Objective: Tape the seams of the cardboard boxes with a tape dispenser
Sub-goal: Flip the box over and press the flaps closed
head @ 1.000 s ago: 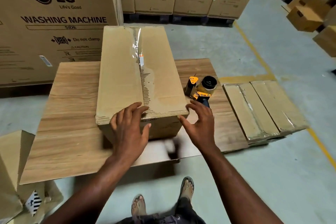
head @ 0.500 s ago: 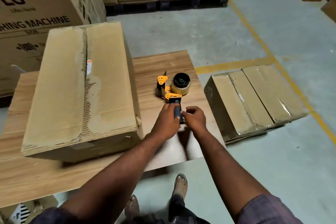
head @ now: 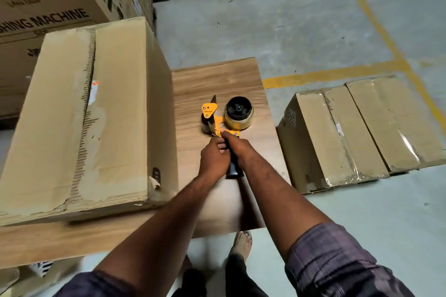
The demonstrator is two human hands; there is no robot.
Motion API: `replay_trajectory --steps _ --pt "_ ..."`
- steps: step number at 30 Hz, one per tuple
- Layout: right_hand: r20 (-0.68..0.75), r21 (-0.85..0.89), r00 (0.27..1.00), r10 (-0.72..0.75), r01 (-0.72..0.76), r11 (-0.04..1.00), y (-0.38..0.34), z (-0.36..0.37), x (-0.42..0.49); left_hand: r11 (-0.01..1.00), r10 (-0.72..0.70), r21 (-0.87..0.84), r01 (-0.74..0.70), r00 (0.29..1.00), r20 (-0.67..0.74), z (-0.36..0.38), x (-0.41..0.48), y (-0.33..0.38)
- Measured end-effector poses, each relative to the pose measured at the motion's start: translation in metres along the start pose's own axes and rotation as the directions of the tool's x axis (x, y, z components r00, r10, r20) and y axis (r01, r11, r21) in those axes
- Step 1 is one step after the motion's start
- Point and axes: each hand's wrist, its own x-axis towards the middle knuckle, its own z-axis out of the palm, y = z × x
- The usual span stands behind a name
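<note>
- Tape dispenser: lies on the bench, just right of the cardboard box, with the roll facing up.
- Left hand and right hand: both are curled round the black handle, fingertips up at the yellow frame.
- Hazard: the fingers sit close to the cutter; a slip on lifting could nick them.
- Hazard: the top seam shows torn, peeled facing; new tape may bond poorly there and lift.
- Hazard: a loose tape end may fold back onto the roll.
</note>
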Motion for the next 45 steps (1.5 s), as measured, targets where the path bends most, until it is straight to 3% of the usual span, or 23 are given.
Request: replay_trajectory --steps 3,6,10,12,20,24,26,28,33,35,42,45 --pt "0.015 -0.053 1.0 0.023 -0.022 0.998 0.002 -0.007 0.004 0.978 -0.14 -0.151 0.141 0.99 0.023 0.0 0.005 -0.004" --pt "0.11 -0.151 0.988 0.108 -0.091 0.984 0.0 -0.015 -0.016 0.808 -0.338 -0.439 0.394 0.919 0.204 -0.002 -0.001 -0.001" --pt "0.148 -0.268 0.965 0.214 -0.17 0.948 0.005 -0.037 -0.032 0.664 -0.407 -0.528 0.53 0.848 0.339 -0.003 -0.022 -0.002" --pt "0.135 -0.262 0.971 0.195 -0.155 0.952 0.009 -0.042 -0.039 0.619 -0.422 -0.545 0.566 0.825 0.377 -0.004 -0.032 0.0" --pt "-0.062 -0.27 0.986 -0.153 0.131 0.954 0.035 -0.031 -0.079 0.571 -0.429 -0.611 0.549 0.833 0.349 -0.03 -0.066 0.024" --pt "-0.068 -0.302 0.92 -0.385 0.349 0.887 0.018 -0.017 -0.118 0.382 -0.36 -0.79 0.48 0.864 0.351 -0.06 -0.072 0.038" --pt "-0.048 -0.321 0.868 -0.495 0.456 0.83 0.005 -0.009 -0.142 0.261 -0.272 -0.876 0.407 0.901 0.338 -0.085 -0.077 0.049" --pt "-0.019 -0.314 0.795 -0.607 0.571 0.758 -0.008 0.0 -0.172 0.213 -0.151 -0.913 0.349 0.935 0.322 -0.117 -0.087 0.066" --pt "0.12 -0.352 0.626 -0.771 0.752 0.557 -0.015 0.033 -0.249 0.25 0.094 -0.925 0.285 0.944 0.317 -0.202 -0.122 0.085" --pt "0.168 -0.369 0.579 -0.798 0.787 0.494 -0.011 0.052 -0.273 0.268 0.115 -0.927 0.263 0.946 0.302 -0.232 -0.135 0.074" --pt "0.279 -0.363 0.515 -0.811 0.838 0.408 0.025 0.116 -0.301 0.25 0.206 -0.929 0.273 0.923 0.326 -0.327 -0.167 -0.003" --pt "0.308 -0.412 0.499 -0.81 0.837 0.359 0.046 0.143 -0.303 0.341 0.162 -0.899 0.274 0.925 0.344 -0.359 -0.182 -0.029"
